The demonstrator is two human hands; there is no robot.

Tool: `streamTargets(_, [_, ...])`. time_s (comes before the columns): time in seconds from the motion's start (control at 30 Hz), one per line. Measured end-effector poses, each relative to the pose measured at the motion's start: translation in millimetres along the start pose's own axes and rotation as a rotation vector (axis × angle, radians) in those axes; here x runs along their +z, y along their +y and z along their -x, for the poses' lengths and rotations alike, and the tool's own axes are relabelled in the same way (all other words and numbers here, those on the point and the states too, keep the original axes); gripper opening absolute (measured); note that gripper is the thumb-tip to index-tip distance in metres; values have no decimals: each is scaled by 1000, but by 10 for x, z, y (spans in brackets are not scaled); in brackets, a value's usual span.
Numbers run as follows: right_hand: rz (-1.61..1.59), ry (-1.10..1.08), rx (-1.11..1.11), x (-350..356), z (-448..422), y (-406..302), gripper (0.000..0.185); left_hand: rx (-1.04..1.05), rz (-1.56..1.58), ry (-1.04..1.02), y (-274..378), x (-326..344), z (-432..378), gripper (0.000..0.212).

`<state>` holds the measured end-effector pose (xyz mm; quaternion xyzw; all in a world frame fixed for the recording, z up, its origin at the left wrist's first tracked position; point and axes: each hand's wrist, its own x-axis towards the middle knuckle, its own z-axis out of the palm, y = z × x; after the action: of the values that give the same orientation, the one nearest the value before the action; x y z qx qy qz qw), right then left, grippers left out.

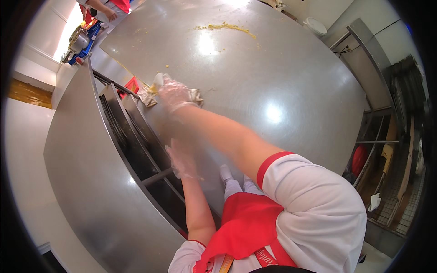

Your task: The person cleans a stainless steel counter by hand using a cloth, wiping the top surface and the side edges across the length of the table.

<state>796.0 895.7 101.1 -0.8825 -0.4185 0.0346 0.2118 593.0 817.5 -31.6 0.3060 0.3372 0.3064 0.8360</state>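
My right hand (173, 92), in a clear plastic glove, reaches across the stainless steel table (239, 75) near its left edge. It is closed on a crumpled whitish cloth (196, 97) that shows on both sides of the hand. Lower down, my left hand (181, 158), gloved too, hangs beside the table edge over the tray rack, fingers extended, with nothing visible in it. Yellow crumbs (225, 26) form a curved line on the far part of the tabletop, and a few more lie scattered about.
A metal-topped unit (82, 146) with dark trays (114, 123) in its slots stands at left. A co-worker's hand (111, 15) shows at top left, near a metal pot (80, 41). Wire racks (384, 208) stand at right, a white lidded tub (315, 26) beyond the table.
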Motion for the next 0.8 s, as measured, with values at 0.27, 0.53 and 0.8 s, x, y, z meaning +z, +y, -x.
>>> streamTargets(0.27, [-283,272,-118,-293,498,663,20,-70,-4,212,-261,411,221,87])
streamTargets(0.53, [-197,435,205,-1663,1880,3110,40,15,-60,165,-595,843,967,82])
streamTargets(0.8, [194,266,494,-2672,4287,4687,50,62,-110,311,-1167,1007,2251,79])
